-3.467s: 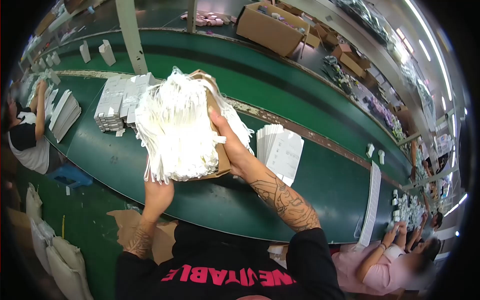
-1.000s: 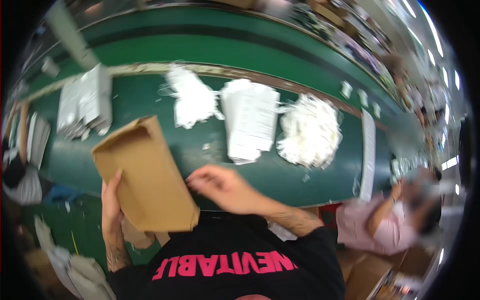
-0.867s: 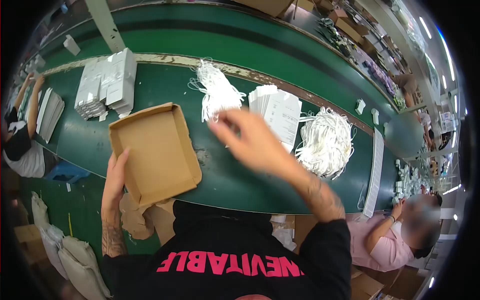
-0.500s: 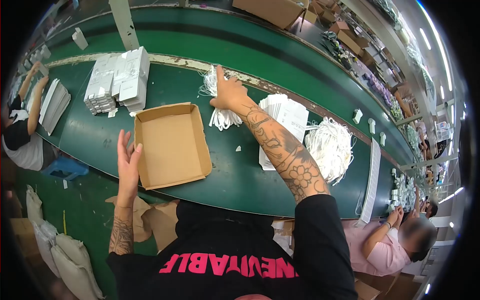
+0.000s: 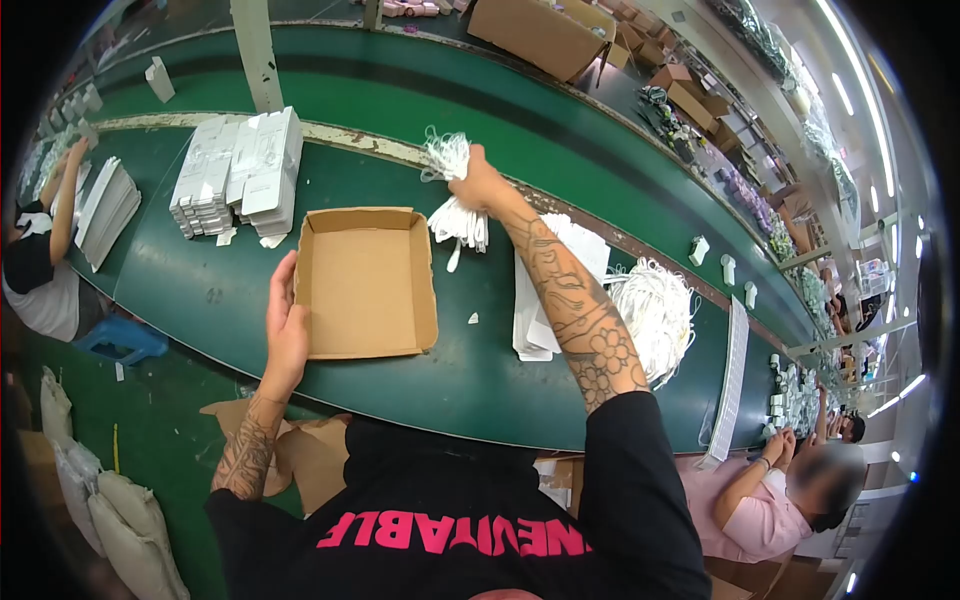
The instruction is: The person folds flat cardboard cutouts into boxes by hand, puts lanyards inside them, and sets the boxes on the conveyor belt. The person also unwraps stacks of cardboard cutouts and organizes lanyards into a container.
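An open, shallow cardboard box (image 5: 368, 285) with nothing in it lies on the green bench. My left hand (image 5: 287, 325) rests against its left side, fingers along the outer wall. Beyond the box's right corner, my right hand (image 5: 478, 182) is closed round the middle of a bundle of white cords (image 5: 459, 228), whose looped ends stick out above and below the fist. Right of my right forearm sits a larger heap of white cords (image 5: 652, 318). A stack of white printed sheets or flat boxes (image 5: 533, 335) is partly hidden behind that forearm.
Stacked white flat boxes (image 5: 267, 178) stand at the back left. A long white strip (image 5: 727, 380) lies at the right. Co-workers sit at the left (image 5: 45, 270) and right (image 5: 760, 510) ends. A metal post (image 5: 257, 60) rises behind the bench.
The box, first full of white cords, is now empty and on the bench, with a cord heap at the right. My right hand has moved to the smaller bundle and closed round it.
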{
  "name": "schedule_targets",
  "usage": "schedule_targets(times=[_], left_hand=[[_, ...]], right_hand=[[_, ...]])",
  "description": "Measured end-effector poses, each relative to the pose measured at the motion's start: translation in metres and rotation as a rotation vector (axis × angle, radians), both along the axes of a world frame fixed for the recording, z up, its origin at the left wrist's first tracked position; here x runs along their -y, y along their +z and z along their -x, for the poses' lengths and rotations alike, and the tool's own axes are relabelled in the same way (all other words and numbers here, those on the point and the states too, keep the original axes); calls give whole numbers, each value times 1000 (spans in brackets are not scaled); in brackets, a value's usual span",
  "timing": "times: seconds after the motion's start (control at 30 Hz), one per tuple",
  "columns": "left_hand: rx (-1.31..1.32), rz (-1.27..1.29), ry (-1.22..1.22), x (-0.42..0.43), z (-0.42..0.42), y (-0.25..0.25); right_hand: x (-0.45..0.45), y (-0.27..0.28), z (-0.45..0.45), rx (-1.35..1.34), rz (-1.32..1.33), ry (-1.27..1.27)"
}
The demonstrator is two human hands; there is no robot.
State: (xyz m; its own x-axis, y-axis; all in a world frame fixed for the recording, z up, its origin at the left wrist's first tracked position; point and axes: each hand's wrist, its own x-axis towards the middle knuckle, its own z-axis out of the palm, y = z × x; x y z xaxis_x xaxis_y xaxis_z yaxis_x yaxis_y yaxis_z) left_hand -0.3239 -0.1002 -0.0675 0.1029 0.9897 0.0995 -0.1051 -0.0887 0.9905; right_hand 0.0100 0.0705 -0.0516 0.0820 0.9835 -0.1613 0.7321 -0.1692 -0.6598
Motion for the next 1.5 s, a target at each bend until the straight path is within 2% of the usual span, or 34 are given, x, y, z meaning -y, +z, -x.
schedule_targets(times=[0.03, 0.07, 0.1, 0.17, 0.23, 0.37, 0.47, 0.63, 0.77, 0.8, 0.87, 0.9, 1.0, 1.1, 1.13, 1.17, 1.23, 1.3, 1.4, 1.47, 1.5], left_hand=[[5, 13, -21, -6, -4, 2], [7, 13, -30, -12, -8, 3], [10, 12, -39, -19, -12, 3], [14, 19, -50, -31, -21, 1], [18, 34, -55, -44, -29, -2], [38, 16, -30, -69, -43, -9], [59, 24, 2, -83, -44, -12], [145, 87, 27, -84, -45, -12], [231, 58, 55, -85, -47, -21], [218, 50, 29, -85, -44, -21], [219, 18, 46, -86, -42, -28], [218, 1, 52, -86, -43, -28], [-3, -257, 240, -83, -48, -28], [-575, -651, 169, -65, -35, 8], [-752, -804, 85, -60, -35, 28], [-842, -749, -46, -57, -33, 44], [-976, -667, -368, -59, -38, 61], [-888, -471, -534, -76, -39, 51], [-922, -441, -511, -75, -52, 57], [-936, -389, -518, -79, -50, 55], [-942, -393, -506, -82, -48, 51]], right_hand=[[0, 12, -4, -85, -7, -14], [14, 52, 3, -147, 11, -9], [5, 51, -2, -289, -44, 6], [15, 100, 7, -506, -116, 78], [17, 134, 13, -718, -75, 102], [21, 156, 42, -920, -36, 285], [30, 119, 81, -773, -112, 205], [30, 0, 126, -542, -117, 153], [47, -24, 151, -702, -175, 124], [41, -32, 152, -702, -119, 96], [35, -42, 161, -472, -249, 47], [35, -36, 163, -356, -313, 20], [37, -10, 144, -186, -241, -58], [39, 28, 110, -303, -340, 68], [47, 50, 98, -445, -335, 113], [57, 79, 85, -580, -333, 144], [85, 138, 49, -558, -559, 236], [124, 189, -1, -619, -730, 220], [203, 244, -93, -243, -1011, 35], [252, 241, -151, -180, -1050, -216], [278, 228, -182, -85, -976, -370]])
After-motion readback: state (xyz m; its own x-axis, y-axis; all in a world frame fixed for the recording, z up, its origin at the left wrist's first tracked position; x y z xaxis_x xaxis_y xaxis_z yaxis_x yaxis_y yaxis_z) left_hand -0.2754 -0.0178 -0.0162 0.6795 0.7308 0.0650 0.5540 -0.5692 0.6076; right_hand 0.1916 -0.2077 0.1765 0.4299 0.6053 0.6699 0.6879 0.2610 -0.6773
